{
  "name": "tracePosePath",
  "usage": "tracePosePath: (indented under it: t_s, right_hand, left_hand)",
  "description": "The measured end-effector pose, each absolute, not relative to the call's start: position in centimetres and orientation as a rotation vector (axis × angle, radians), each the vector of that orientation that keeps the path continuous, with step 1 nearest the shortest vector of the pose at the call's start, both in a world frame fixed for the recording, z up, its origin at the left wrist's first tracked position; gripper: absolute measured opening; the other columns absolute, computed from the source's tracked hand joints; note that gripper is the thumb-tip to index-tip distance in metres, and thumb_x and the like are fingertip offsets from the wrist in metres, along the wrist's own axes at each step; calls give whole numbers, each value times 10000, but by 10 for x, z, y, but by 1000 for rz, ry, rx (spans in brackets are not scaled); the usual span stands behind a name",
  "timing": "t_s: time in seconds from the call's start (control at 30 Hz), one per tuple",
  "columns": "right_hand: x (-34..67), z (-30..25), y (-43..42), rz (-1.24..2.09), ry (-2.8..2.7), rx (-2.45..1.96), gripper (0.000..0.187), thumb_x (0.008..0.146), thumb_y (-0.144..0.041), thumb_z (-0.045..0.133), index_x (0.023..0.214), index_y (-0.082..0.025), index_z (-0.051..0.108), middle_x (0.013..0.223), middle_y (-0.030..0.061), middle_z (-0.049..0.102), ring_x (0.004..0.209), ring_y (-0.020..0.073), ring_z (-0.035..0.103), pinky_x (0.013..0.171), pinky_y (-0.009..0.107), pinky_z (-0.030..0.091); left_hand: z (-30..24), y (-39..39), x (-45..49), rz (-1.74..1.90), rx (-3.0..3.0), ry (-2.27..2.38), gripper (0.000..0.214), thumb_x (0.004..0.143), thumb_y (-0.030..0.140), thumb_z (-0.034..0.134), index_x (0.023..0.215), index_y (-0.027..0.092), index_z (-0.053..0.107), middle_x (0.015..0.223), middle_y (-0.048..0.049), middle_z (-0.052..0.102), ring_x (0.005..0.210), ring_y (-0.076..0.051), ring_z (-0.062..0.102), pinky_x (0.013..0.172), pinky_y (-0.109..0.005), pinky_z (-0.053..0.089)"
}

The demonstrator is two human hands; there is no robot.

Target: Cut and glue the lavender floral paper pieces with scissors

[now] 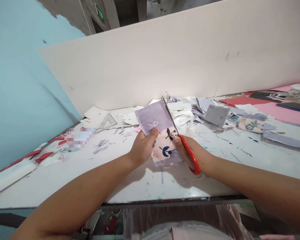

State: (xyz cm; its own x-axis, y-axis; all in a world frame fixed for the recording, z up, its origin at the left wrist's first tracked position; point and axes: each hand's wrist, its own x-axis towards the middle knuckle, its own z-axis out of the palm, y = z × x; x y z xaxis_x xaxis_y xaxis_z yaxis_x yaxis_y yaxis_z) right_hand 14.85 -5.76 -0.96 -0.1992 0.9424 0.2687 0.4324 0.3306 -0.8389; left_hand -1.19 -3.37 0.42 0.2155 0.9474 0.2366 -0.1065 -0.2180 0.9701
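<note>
My left hand (142,146) pinches a piece of fabric (157,130), lilac at the top and pale with dark flower prints lower down, held just above the white table (65,173). My right hand (192,153) is closed round the red handles of a pair of scissors (187,150). The scissors' blades (168,111) run up along the right edge of the fabric, pointing away from me.
Behind the fabric lies a heap of white and lilac fabric scraps (197,113). A clear triangle ruler (107,122) lies at the back left. Red and pink sheets (277,106) cover the far right. A tall white board (177,60) stands behind the table.
</note>
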Motion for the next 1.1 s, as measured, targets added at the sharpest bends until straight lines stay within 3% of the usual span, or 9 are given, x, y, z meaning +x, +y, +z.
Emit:
tracePosePath:
  t_s: [0.13,0.33,0.53,0.7,0.87,1.0,1.1]
  right_hand:
    - [150,-13,-58,794,-1792,-1286,454,799,-610,315,613,-204,398,517,-22,432,489,131,405,465,257,333]
    - [150,-15,-57,858,-1745,-1310,446,792,-615,331,625,-204,381,512,-31,423,436,117,422,420,250,352]
    - [148,-10,-56,983,-1637,-1341,467,790,-634,297,658,-201,413,500,-20,440,425,129,442,393,256,375]
    - [150,-8,-54,840,-1644,-1312,477,808,-610,290,581,-201,386,507,-10,437,485,125,425,436,245,372]
    - [150,-14,-54,1086,-1603,-1254,530,784,-655,258,555,-198,401,422,-23,421,397,120,438,365,235,360]
    - [147,-11,-56,1138,-1454,-1251,458,745,-636,395,584,-207,398,448,-50,395,403,105,419,378,238,415]
    - [147,-6,-58,1050,-1478,-1276,389,742,-540,490,567,-203,405,455,-49,417,420,101,431,417,232,419]
  left_hand:
    - [2,-33,-12,1238,1401,866,342,746,461,524,942,190,591,864,-49,677,836,-182,628,753,-299,474]
    - [1,-32,-11,1263,1394,828,332,752,446,524,953,189,586,855,-48,672,879,-186,618,777,-301,466]
    - [1,-34,-13,1309,1402,868,361,734,461,540,964,184,573,756,-27,642,731,-159,607,684,-279,463]
    - [-1,-32,-15,1367,1402,838,339,730,452,553,925,176,583,660,2,581,595,-111,539,616,-242,427]
    - [-1,-30,-16,1352,1291,791,368,748,472,511,972,187,572,665,-2,577,562,-109,529,567,-235,412]
    - [-2,-28,-17,1358,1183,811,369,744,464,496,949,167,570,727,-31,601,681,-150,583,623,-253,439]
    - [-3,-27,-17,1399,1157,850,316,737,441,495,880,169,572,676,-11,583,624,-138,568,598,-251,440]
